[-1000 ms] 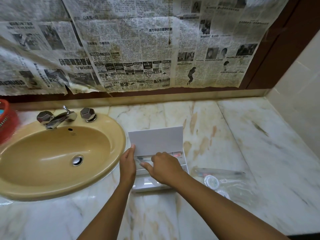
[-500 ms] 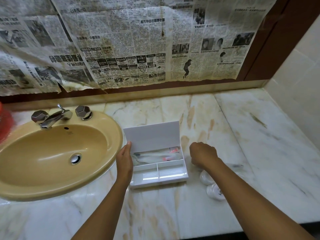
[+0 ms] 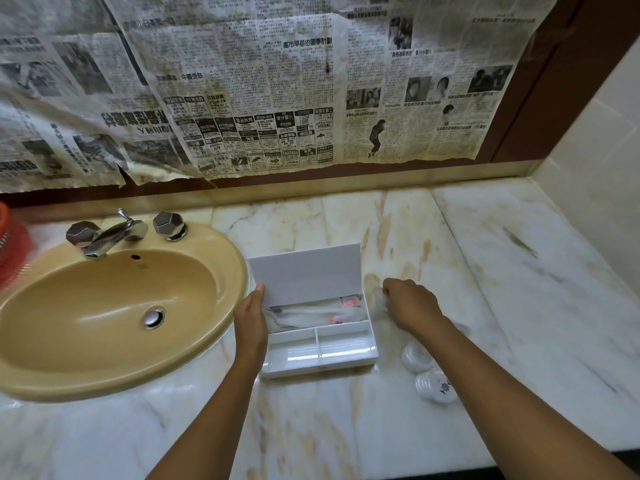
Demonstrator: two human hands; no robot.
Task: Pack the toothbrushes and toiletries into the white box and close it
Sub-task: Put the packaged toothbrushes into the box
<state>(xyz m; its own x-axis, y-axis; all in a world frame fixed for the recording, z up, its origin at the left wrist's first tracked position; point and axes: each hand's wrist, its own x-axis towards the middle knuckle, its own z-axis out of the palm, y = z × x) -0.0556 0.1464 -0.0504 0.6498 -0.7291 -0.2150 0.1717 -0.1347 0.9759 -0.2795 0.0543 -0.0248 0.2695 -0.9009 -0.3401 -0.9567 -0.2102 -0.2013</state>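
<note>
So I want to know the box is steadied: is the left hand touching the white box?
Touching. The head view shows the left hand flat against the left side of the white box, fingertips at the raised lid's edge.

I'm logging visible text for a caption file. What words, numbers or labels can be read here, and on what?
"RM299": advert on the newspaper.
"高市早苗的國夢計劃" (last characters uncertain): newspaper headline.
Remaining newsprint: too small to read.
Round white packs: dark logo, blurred.
White box: none.
</note>
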